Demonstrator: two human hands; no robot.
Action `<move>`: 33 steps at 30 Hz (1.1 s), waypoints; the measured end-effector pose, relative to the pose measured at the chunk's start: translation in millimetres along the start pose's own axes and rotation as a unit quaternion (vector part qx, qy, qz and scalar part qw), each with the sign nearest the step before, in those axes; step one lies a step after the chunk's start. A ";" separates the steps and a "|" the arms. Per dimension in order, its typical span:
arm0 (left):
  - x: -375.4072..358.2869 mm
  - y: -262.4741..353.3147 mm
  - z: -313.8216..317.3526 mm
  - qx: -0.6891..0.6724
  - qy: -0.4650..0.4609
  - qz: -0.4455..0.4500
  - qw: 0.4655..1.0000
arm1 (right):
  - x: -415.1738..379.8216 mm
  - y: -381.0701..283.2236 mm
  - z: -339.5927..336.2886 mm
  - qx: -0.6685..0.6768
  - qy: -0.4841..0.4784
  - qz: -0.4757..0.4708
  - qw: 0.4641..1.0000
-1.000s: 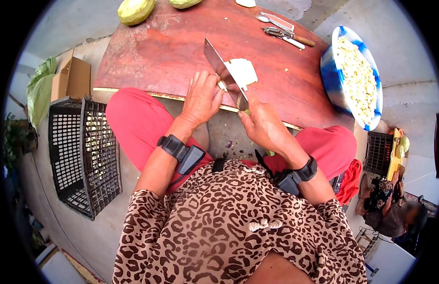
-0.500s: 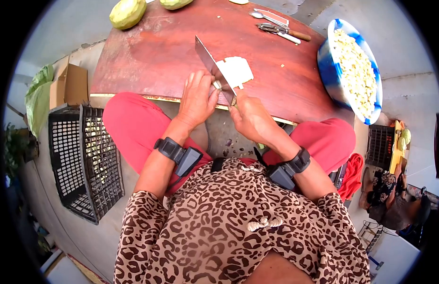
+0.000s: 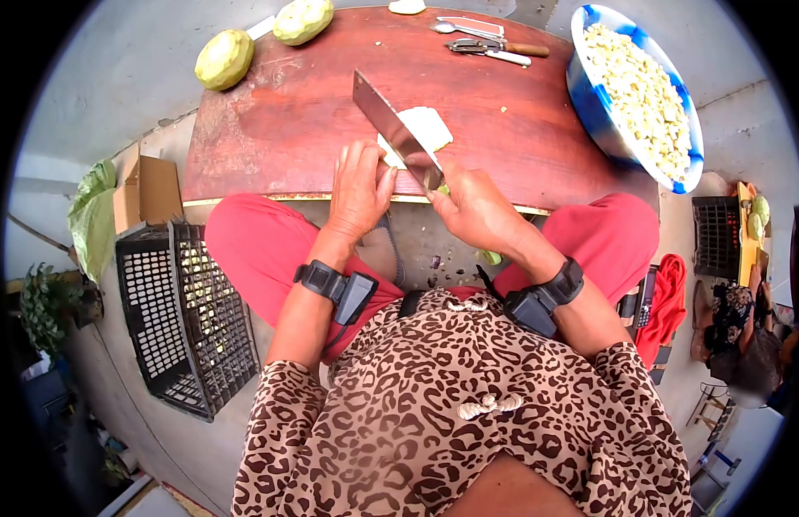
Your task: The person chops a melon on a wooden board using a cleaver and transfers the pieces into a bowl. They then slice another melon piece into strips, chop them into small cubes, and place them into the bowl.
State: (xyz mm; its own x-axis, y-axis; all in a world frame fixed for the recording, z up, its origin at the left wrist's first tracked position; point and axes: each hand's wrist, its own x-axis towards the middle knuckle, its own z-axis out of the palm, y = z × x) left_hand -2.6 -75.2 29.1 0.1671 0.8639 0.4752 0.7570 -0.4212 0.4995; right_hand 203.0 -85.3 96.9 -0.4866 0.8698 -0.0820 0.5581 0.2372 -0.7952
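My right hand (image 3: 472,202) is wrapped round the handle end of a wide cleaver (image 3: 389,119), its blade upright and slanting to the upper left. Pale white pieces (image 3: 425,129) lie on the red table on both sides of the blade. At the table's near edge, my left hand (image 3: 359,189) rests just left of the blade, its fingers bent and close together at a pale piece. What lies under those fingertips is mostly hidden.
A blue and white basin (image 3: 589,86) of chopped pieces stands at the right. Peeled green produce (image 3: 224,60), a spoon (image 3: 444,28) and peelers (image 3: 494,48) lie farther back. Black crates (image 3: 177,310) stand at the left. Another person (image 3: 748,319) sits far right.
The whole view has shifted, so the table sits lower. The cleaver is still in my right hand; more of the white pieces now shows left of the blade.
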 end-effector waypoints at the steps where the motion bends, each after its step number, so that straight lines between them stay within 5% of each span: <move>1: -0.6 -1.5 1.5 -0.004 0.003 0.004 1.000 | -1.7 -6.6 -2.3 0.006 -0.008 0.004 1.000; 16: -2.7 2.1 1.2 0.004 -0.004 -0.018 1.000 | -2.5 -9.2 2.0 -0.071 -0.048 -0.017 0.996; 28: 2.0 0.7 -4.7 0.026 -0.047 0.019 0.998 | 4.1 1.3 5.7 0.044 -0.001 0.016 0.999; 33: 13.7 0.9 -21.4 0.060 -0.097 0.048 0.992 | 3.5 12.1 -8.3 0.138 0.109 -0.038 0.984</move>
State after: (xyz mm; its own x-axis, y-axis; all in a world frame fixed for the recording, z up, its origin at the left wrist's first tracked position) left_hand -13.2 -69.7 51.6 0.3518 0.8628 0.3630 0.7995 -0.4787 0.3629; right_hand 213.7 -75.8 92.0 -0.3479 0.9332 0.0899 0.3075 0.2042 -0.9294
